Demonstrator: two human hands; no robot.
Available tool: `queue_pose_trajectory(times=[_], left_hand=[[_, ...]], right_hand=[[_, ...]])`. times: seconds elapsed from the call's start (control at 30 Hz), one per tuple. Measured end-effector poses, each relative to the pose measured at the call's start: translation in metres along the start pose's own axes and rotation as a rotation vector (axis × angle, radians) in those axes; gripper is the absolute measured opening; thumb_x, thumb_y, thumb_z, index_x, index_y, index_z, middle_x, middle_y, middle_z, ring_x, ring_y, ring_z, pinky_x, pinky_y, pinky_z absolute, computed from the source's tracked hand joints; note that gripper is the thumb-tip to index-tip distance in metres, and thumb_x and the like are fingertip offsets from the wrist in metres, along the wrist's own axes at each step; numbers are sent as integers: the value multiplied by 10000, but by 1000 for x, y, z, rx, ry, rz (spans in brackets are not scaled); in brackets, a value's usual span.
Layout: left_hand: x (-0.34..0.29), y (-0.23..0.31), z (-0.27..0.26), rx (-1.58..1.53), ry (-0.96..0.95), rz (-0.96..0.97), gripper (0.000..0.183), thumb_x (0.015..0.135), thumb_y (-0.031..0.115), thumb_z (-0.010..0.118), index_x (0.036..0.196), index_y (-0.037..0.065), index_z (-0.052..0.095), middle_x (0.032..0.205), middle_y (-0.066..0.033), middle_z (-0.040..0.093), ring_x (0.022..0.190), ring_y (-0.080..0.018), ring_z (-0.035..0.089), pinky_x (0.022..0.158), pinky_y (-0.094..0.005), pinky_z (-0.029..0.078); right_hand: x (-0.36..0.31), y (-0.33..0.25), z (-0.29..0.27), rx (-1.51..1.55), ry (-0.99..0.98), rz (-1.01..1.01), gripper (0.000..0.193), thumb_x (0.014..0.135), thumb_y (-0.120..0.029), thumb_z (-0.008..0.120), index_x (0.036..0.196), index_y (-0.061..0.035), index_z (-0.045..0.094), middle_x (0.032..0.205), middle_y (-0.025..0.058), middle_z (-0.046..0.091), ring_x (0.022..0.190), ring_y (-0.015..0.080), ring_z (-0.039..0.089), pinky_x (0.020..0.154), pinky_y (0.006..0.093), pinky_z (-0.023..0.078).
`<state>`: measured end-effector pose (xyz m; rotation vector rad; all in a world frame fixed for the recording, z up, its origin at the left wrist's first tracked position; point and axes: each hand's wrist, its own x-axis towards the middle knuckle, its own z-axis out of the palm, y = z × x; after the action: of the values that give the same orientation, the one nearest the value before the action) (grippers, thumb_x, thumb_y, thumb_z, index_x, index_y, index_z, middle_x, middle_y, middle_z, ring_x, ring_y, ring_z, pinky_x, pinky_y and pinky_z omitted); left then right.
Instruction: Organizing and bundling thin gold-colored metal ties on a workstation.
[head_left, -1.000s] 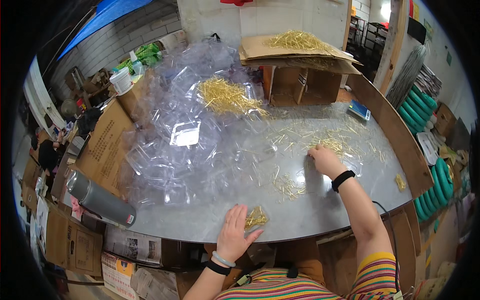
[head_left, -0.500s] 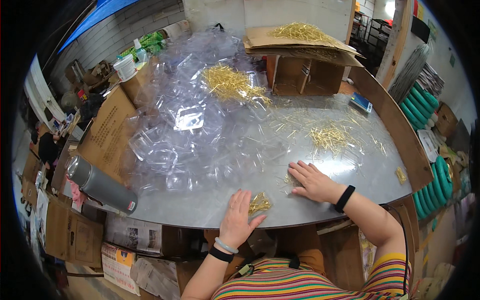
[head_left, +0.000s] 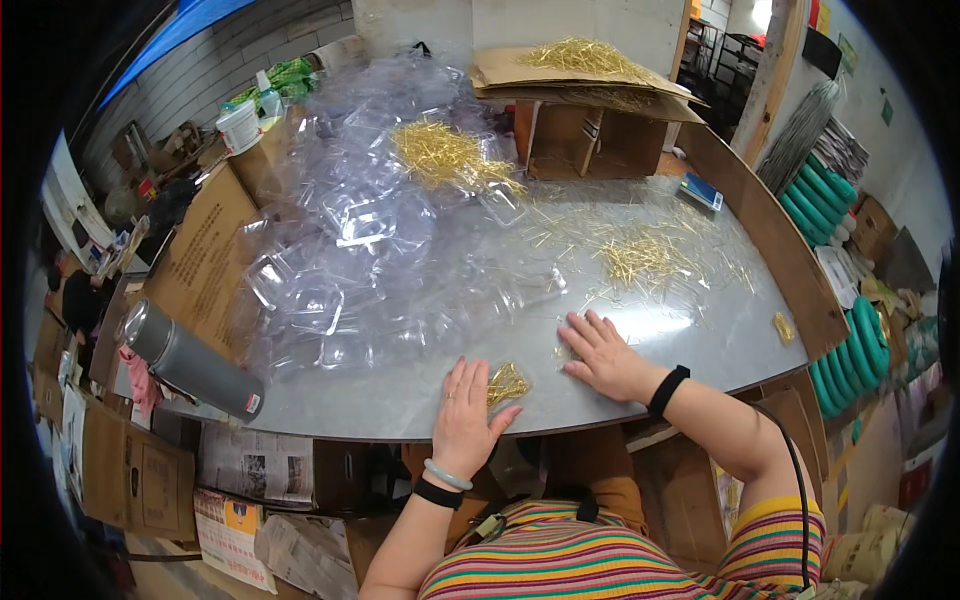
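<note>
From my remote seat, my left hand (head_left: 466,420) lies flat and open, palm down, at the near edge of the grey desk (head_left: 380,400), gripping nothing; its thumb side touches a small bundle of gold pins (head_left: 507,383), partly hidden beneath the fingers. My right hand (head_left: 603,355) rests just beyond it, fingers spread wide on the desk, holding nothing; I cannot tell whether any pins sit under the palm. A grey metal flask (head_left: 190,362) lies on its side at the left corner, its far end cut off by cardboard. Farther in, a heap of clear plastic boxes (head_left: 340,270) covers the left half of the desk; the boxes are see-through and overlap, so I cannot tell which are open or count them, and those nearest look to hold nothing. A loose scatter of gold pins (head_left: 635,258) spreads right of centre. One pile of pins (head_left: 445,155) sits on top of the plastic heap. At the back, a cardboard box (head_left: 590,130) carries more pins on its top flap (head_left: 580,58); its inside is in shadow.
</note>
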<state>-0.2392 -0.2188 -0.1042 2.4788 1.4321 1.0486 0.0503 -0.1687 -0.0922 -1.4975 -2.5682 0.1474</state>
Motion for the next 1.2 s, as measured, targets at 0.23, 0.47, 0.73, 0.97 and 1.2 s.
queue_pose_trajectory(times=[0.23, 0.47, 0.73, 0.97, 1.2], left_hand=[[-5, -8, 1, 8, 62, -100, 741, 866, 345, 761, 1413, -28, 428, 1428, -256, 459, 1396, -438, 366, 1144, -494, 338], [-4, 25, -10, 10, 163, 39, 603, 878, 229, 753, 1366, -12, 495, 1400, -264, 462, 1356, -431, 409, 1098, -468, 382], [6, 65, 34, -28, -212, 66, 675, 924, 231, 667, 1417, -123, 370, 1472, -299, 374, 1395, -448, 345, 1151, -513, 309], [32, 71, 48, 53, -321, -14, 917, 899, 468, 669, 1461, -145, 284, 1510, -320, 323, 1445, -465, 259, 1188, -578, 182], [41, 82, 64, 133, -276, -20, 1052, 879, 665, 574, 1474, -147, 267, 1537, -313, 306, 1459, -438, 253, 1192, -569, 162]], right_hand=[[-14, 3, -39, 397, -29, 128, 566, 1034, -398, 474, 1476, -51, 413, 1551, 228, 360, 1453, 418, 294, 1187, 488, 265], [-58, 49, -5, 102, 183, 534, 706, 986, -472, 540, 1494, -14, 366, 1555, 255, 344, 1444, 471, 280, 1185, 559, 215], [-36, -32, 5, 137, 343, 208, 566, 972, -233, 558, 1442, 36, 393, 1469, 270, 430, 1356, 482, 395, 1146, 524, 316], [-46, 10, -30, -2, 238, 198, 336, 791, 37, 573, 1126, 19, 549, 1083, 195, 567, 1000, 390, 558, 909, 468, 489], [-34, -28, -35, 175, 90, 71, 223, 837, -43, 601, 1048, 23, 576, 1005, 214, 571, 934, 397, 625, 800, 459, 537]])
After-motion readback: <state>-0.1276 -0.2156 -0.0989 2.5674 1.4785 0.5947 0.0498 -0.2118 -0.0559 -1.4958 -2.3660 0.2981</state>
